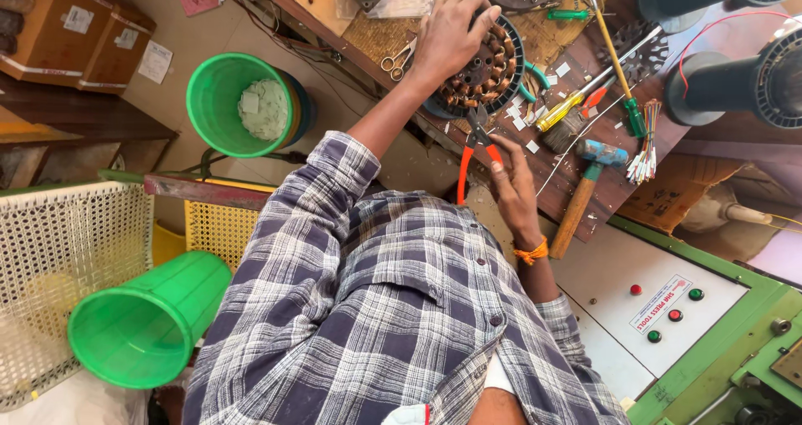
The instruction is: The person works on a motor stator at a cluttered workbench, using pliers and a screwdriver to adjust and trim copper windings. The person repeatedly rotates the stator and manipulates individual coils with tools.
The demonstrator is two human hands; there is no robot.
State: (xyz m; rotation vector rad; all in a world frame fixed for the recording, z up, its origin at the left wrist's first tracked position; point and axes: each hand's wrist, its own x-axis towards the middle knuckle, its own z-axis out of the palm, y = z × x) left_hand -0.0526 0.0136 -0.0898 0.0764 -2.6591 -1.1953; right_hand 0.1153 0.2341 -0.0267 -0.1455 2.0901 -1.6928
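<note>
My left hand rests on top of a round motor stator with copper windings, which lies on the wooden workbench. My right hand, an orange band at its wrist, grips pliers with orange handles. The pliers' jaws point at the near edge of the stator and touch or nearly touch it. My checked shirt fills the lower middle of the view.
On the bench lie scissors, a yellow-handled screwdriver, a blue-headed hammer, a wire bundle and black motor housings. An upright green bucket, a tipped green bucket, cardboard boxes and a button panel surround me.
</note>
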